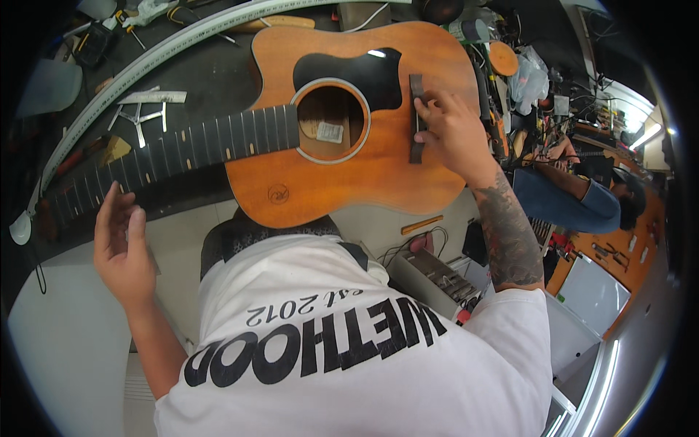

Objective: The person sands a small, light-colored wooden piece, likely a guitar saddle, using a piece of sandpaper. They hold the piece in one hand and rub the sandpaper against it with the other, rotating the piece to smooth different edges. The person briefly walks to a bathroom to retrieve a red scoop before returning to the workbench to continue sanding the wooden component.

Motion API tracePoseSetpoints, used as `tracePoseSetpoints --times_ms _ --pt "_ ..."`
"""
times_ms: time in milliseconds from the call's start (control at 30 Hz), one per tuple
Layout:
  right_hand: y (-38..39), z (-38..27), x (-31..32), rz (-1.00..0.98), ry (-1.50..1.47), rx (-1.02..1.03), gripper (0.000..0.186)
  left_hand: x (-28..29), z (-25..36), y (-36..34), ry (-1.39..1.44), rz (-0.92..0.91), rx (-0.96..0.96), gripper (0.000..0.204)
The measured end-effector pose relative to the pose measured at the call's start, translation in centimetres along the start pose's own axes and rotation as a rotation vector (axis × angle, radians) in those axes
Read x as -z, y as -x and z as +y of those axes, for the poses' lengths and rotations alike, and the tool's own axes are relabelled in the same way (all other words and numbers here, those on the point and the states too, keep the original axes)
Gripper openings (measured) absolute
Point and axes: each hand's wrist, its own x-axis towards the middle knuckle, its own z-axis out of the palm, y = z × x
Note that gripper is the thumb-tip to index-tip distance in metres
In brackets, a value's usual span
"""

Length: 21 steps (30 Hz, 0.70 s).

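Observation:
An acoustic guitar (408,182) with an orange-brown top lies face up on the dark workbench, its neck pointing left. No strings show on it. My right hand (455,135) is over the dark bridge (416,154), thumb and fingers closed around a thin pale saddle (417,122) in its slot. Whether the saddle is fully seated is hidden by the fingers. My left hand (124,244) is raised, empty and with fingers apart, just on the near side of the fretboard (207,144). A black pickguard (357,79) borders the round soundhole (320,95).
A long curved-looking white rail (153,54) crosses the bench behind the neck. Nearby lie a metal three-armed bracket (140,120) and screwdrivers (131,29). Tools and a plastic bag (528,80) clutter the right side. Another person (568,197) works farther right. An open drawer box (429,280) stands below.

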Motion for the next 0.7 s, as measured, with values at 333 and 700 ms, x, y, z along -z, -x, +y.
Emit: tracePoseSetpoints --times_ms 333,700 --pt "0.1 0.4 -0.6 0.054 0.066 0.049 0.048 -2.7 2.3 0.0 0.042 -0.087 -0.037 0.042" --pt "11.1 0.7 -1.9 0.619 -0.469 -0.495 0.061 -21.7 13.2 -1.6 -0.499 -0.464 -0.796 0.038"
